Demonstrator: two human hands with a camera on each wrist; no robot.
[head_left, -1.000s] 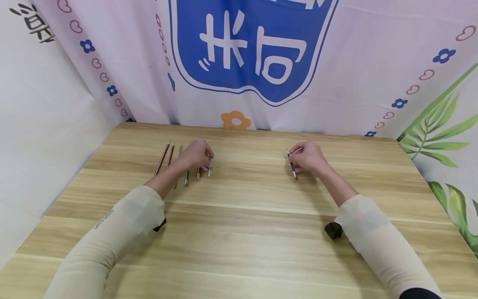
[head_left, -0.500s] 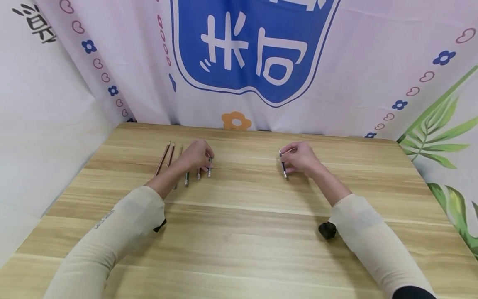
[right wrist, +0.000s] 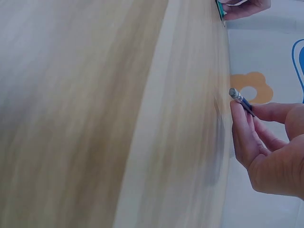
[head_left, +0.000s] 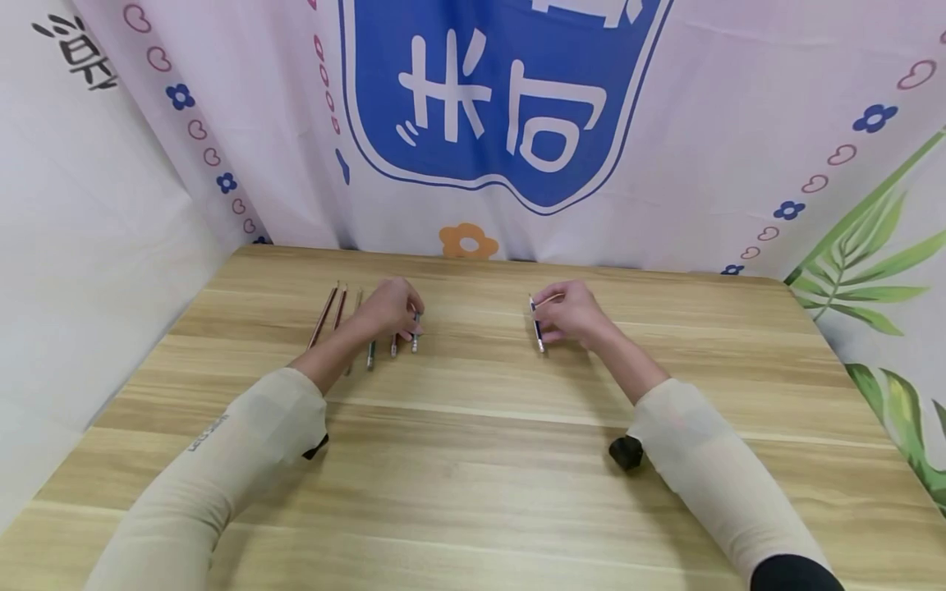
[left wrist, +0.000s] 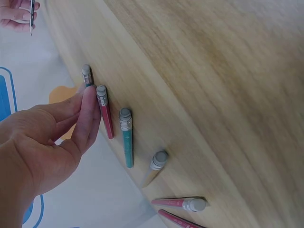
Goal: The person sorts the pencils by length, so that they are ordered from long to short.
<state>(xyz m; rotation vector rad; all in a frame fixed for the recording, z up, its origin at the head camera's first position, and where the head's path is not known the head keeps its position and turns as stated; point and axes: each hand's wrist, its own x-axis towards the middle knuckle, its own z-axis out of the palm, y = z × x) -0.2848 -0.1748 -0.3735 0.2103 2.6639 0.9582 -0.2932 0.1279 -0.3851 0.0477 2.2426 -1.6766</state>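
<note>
My left hand (head_left: 388, 310) pinches a blue-green pencil (head_left: 415, 343) at the right end of a row on the wooden table; its metal-banded eraser end (left wrist: 86, 71) points toward the near side. Beside those fingers lies a red pencil (left wrist: 107, 121), followed by a green pencil (left wrist: 127, 145), a tan pencil (left wrist: 153, 171) and two dark red pencils (head_left: 322, 315) farther left, partly hidden by the forearm. Across from it, my right hand (head_left: 572, 313) holds a dark blue pencil (head_left: 537, 330) between thumb and fingers, eraser end nearest me. A shadow (right wrist: 216, 147) falls on the wood beneath this hand.
The wooden table (head_left: 458, 484) reaches back to a printed cloth (head_left: 296, 205) hanging along its far edge. A white cloth (head_left: 96, 246) borders the left side. Black wrist devices (head_left: 626, 452) stick out below the beige sleeves (head_left: 709, 460).
My right hand has moved left across the table with the dark blue pencil, closer to the row. The left hand has kept its place on the blue-green pencil.
</note>
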